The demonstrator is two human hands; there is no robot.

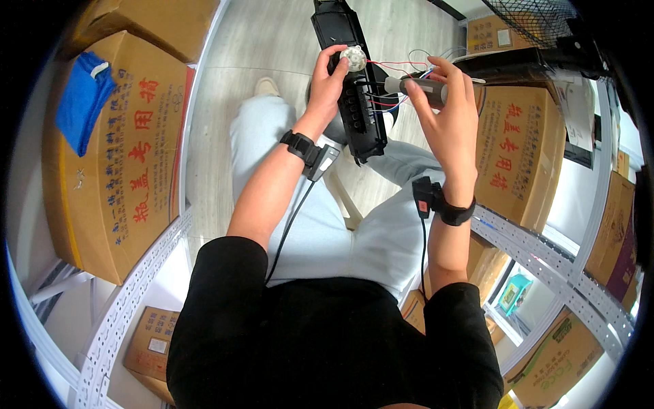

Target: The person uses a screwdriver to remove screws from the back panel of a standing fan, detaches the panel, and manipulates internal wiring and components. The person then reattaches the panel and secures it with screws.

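Note:
My left hand (328, 85) pinches a round whitish plastic part (353, 58) between thumb and fingers, over a long black housing (363, 133). In my right hand (449, 116) is a thick grey screwdriver (430, 88), held almost level. Its pale collar and dark shaft point left across the housing; where the tip ends is hard to make out. Thin red wires (392, 65) run from the round part toward my right hand, and blue and white ones come off the housing. The housing lies lengthwise above my knees, over a dark round support that it partly hides.
Large cardboard boxes fill the shelves at left (129, 157) and right (521, 150). A blue cloth (85, 102) lies on the left box. Perforated metal shelf rails (545, 252) flank me. A black wire mesh basket (531, 24) is at upper right. Cables hang from both wrist straps.

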